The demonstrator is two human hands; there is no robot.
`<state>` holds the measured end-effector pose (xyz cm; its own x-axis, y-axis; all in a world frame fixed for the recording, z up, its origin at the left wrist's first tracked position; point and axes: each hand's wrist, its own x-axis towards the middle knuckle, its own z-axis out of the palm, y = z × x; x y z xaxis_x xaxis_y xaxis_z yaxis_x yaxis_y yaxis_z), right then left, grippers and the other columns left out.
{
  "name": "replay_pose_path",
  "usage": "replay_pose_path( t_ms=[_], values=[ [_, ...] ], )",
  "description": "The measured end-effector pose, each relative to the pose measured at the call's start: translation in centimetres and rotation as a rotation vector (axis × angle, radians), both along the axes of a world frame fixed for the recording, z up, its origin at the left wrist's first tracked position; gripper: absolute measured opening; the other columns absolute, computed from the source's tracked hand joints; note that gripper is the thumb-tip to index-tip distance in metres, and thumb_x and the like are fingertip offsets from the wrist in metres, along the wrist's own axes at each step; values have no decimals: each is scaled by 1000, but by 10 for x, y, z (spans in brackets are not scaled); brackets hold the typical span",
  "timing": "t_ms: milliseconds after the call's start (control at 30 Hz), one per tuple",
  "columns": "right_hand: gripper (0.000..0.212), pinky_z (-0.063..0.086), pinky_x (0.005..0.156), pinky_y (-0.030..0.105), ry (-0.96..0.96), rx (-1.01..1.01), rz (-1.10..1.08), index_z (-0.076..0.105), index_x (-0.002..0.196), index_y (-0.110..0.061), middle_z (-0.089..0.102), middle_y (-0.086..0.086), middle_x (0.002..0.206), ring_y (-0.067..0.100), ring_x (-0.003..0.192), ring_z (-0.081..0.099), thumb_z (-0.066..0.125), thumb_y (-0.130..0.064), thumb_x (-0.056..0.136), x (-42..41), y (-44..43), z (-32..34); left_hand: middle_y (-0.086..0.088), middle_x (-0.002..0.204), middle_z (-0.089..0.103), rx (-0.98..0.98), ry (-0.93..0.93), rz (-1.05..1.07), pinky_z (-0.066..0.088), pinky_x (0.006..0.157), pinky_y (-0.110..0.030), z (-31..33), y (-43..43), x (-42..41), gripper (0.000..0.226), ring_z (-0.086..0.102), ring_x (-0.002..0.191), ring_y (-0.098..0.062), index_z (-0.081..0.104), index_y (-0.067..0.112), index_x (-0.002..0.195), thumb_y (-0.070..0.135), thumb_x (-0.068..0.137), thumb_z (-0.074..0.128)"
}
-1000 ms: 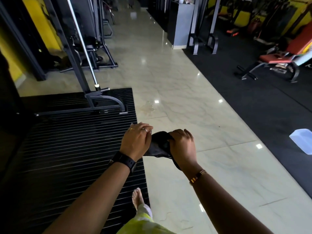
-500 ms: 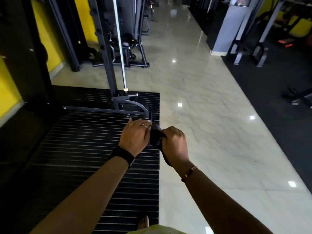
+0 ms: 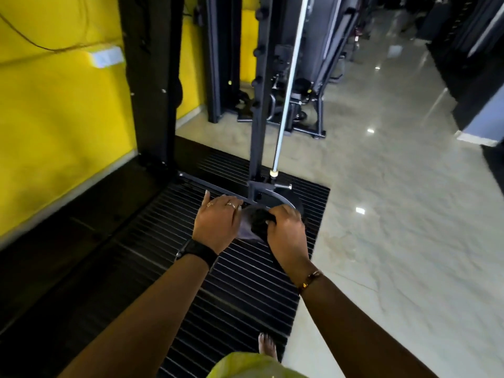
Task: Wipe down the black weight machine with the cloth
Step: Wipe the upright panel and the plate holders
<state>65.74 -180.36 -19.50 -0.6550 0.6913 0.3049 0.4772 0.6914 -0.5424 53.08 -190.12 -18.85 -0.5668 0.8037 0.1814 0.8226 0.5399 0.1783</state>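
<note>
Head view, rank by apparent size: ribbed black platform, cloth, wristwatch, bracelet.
1. ribbed black platform
2-3. cloth and wristwatch: visible parts look alike, cloth partly hidden, so unranked
4. bracelet

Cloth point(image 3: 253, 226) mostly unseen; machine point(image 3: 259, 118) top offscreen

No readable text or numbers. Nothing legible on the weight machine point(image 3: 257, 118); white box point(image 3: 106, 58) on the yellow wall point(image 3: 54, 126) is too blurred.
</note>
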Motion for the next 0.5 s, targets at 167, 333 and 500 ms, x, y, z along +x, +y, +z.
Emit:
replay_pose_path(
  t_ms=[167, 333, 500],
  values=[
    [21, 46, 90, 38, 19, 29, 149, 64, 109, -1, 62, 18, 112, 32, 107, 56, 56, -4, 90, -62, 53, 16, 4, 142, 52, 5, -2, 140, -3, 119, -37, 13, 34, -46, 41, 39, 136, -14, 52, 24, 137, 33, 105, 28],
    [21, 46, 91, 34, 36, 34, 297, 62, 112, -3, 60, 14, 115, 29, 112, 55, 56, -5, 92, -114, 88, 19, 3, 142, 51, 33, -12, 296, -1, 119, -38, 16, 51, -86, 40, 39, 137, -14, 52, 23, 138, 31, 105, 31],
    [21, 49, 88, 32, 28, 36, 443, 63, 111, 1, 60, 17, 114, 30, 113, 53, 58, 0, 91, -161, 91, 8, 4, 141, 53, 66, -73, 395, -1, 119, -39, 4, 50, -112, 39, 41, 135, -14, 53, 23, 136, 28, 104, 31]
  ],
)
